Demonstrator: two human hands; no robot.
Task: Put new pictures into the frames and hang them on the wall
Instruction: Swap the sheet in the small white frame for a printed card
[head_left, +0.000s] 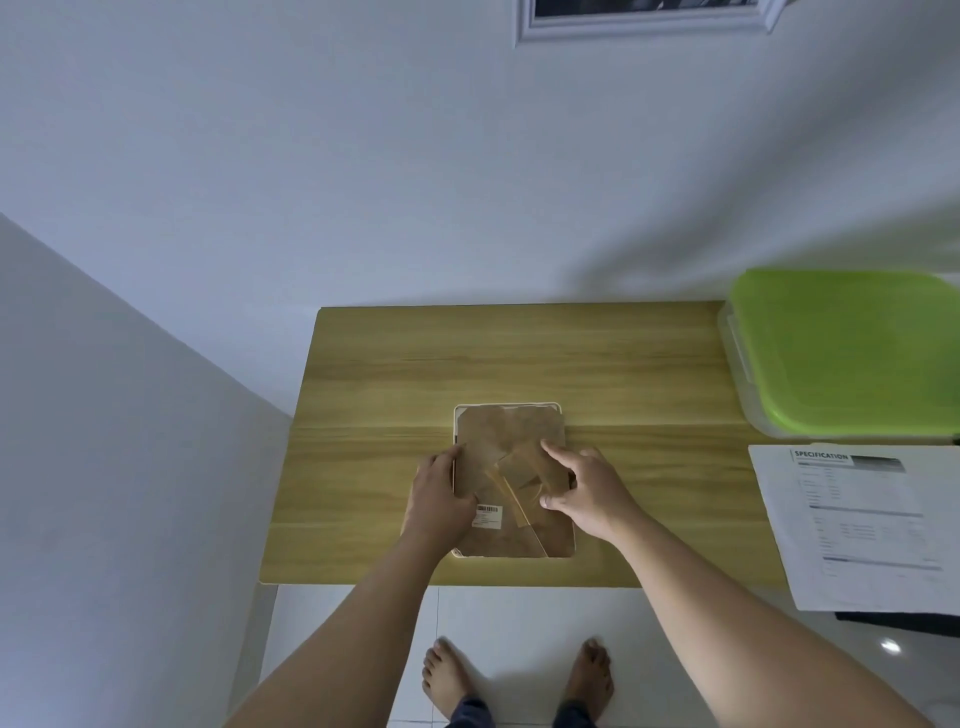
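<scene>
White floor tiles (519, 623), 6 o'clock: two bare feet (447, 675) at the table's near edge.

Left hand (441, 493), 9 o'clock of the work: fingers curled over the left rim of the frame (511, 535), thumb laid on its back; it grips that edge.

Right hand (587, 493), 3 o'clock of the work: forefinger and thumb spread on the fold-out stand (519, 465), other fingers curled. Whether it pinches the stand or merely presses on it cannot be told.

Frame, item in hand: white-rimmed, face down, flat on the table, centre, close to the front edge. Brown backing board (514, 428) in place; the stand lies diagonally across it; barcode label (487, 517) at its 7 o'clock.

Step, as judged: opening the back to change the picture. Recommended handling: pin the rim with the left hand so the frame cannot slide; free any tabs round the board before lifting; raise the board evenly, not by the stand alone, which could tear at its hinge; leave the front flat on the table.

Wooden table (519, 353): printed sheet (857, 519) overhanging at 3 o'clock; clear box with green lid (852, 348) at 2 o'clock.

Wall (363, 156), 12 o'clock: one white hung frame (644, 23), cut off by the top edge.
</scene>
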